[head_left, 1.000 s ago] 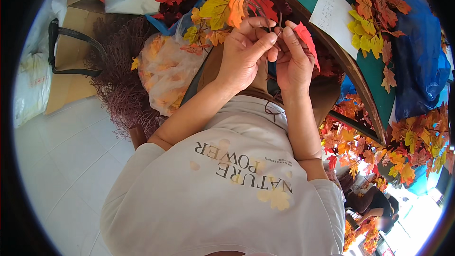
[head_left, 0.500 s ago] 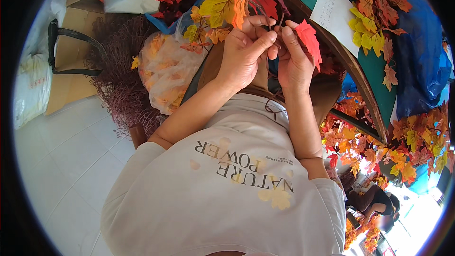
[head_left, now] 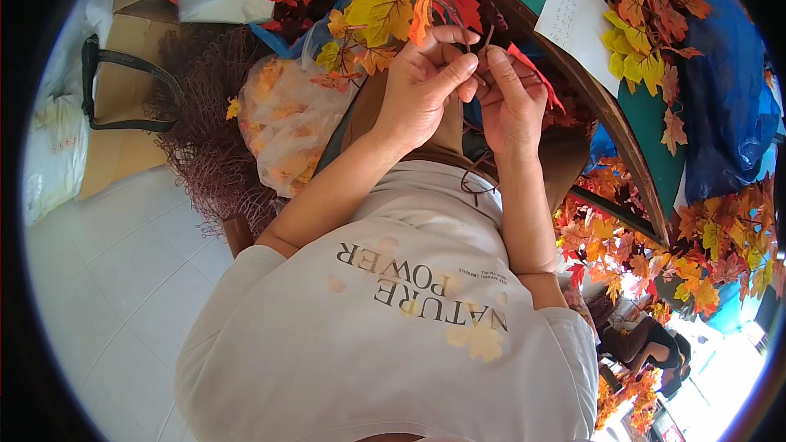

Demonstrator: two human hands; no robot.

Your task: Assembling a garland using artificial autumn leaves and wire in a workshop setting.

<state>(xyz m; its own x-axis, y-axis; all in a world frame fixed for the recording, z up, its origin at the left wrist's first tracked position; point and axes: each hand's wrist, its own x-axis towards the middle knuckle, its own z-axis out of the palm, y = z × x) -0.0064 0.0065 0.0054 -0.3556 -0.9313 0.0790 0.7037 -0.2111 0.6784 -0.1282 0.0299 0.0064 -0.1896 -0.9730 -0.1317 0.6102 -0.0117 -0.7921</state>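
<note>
My left hand [head_left: 416, 96] is closed in a pinch on the thin brown stem of an artificial leaf garland. Yellow and orange maple leaves [head_left: 378, 13] of that garland hang just beyond and left of its fingers. Close beside it, my right hand [head_left: 514, 110] pinches a thin stem between thumb and forefinger. A red artificial leaf [head_left: 536, 74], seen nearly edge-on, sticks out behind the right fingers. The two hands almost touch at the fingertips. Where the stems meet between them is mostly hidden by the fingers.
A green table [head_left: 655, 127] with a wooden edge curves along the right, bearing a written paper sheet [head_left: 577, 29], leaf garlands and a blue plastic bag [head_left: 725, 98]. At left are a clear bag of leaves [head_left: 282, 127], tangled brown stems [head_left: 196, 123] and a cardboard box [head_left: 127, 147]. Another person [head_left: 655, 348] sits at lower right.
My right hand has turned slightly, and the red leaf beside it has swung from facing me to nearly edge-on. My left hand has hardly moved; the orange leaf above it has shifted a little.
</note>
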